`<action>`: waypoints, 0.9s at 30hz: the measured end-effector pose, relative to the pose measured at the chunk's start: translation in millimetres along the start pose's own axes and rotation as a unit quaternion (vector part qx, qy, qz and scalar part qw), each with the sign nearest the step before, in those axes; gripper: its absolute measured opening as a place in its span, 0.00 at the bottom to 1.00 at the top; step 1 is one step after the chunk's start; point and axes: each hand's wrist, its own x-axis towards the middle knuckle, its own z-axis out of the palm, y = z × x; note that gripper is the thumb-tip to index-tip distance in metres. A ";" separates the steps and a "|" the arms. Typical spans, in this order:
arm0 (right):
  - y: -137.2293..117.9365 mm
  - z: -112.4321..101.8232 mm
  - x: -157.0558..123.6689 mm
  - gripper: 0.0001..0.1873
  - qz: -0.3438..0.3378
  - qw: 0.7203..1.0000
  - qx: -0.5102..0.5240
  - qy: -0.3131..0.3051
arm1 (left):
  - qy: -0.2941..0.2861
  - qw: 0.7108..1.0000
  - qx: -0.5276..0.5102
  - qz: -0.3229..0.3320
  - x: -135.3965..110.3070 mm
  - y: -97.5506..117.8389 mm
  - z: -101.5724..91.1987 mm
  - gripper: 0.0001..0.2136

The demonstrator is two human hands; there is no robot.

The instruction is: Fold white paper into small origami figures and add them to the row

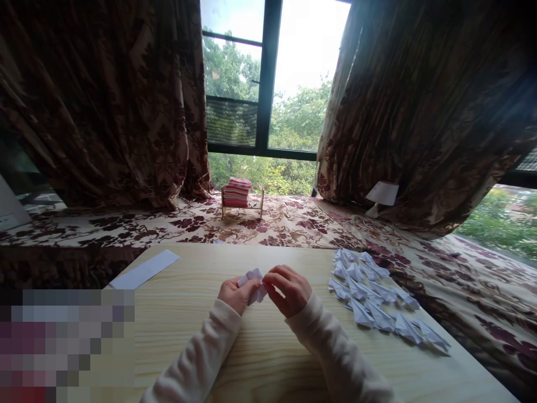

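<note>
Over the middle of the wooden table [188,336], a small folded piece of white paper [254,275] is between my two hands. My left hand [235,294] grips it from the left, thumb on top. The fingertips of my right hand [289,288] pinch its right edge. Part of the paper is hidden behind the fingers. To the right lie several folded white paper pieces [364,313] in loose rows, pointed in shape. At the table's left edge is a stack or strip of flat white paper [146,268].
Behind the table runs a floral-covered window seat [293,221]. On it stand a small rack [241,211] holding folded pink-striped cloth [237,192] and a white lamp [382,193]. Dark patterned curtains [403,101] flank the window. The lower left corner is blurred out.
</note>
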 end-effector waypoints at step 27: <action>-2.2 5.2 0.1 0.05 0.076 0.996 0.040 0.031 | 0.014 1.000 0.011 0.017 -3.2 -0.5 7.3 0.09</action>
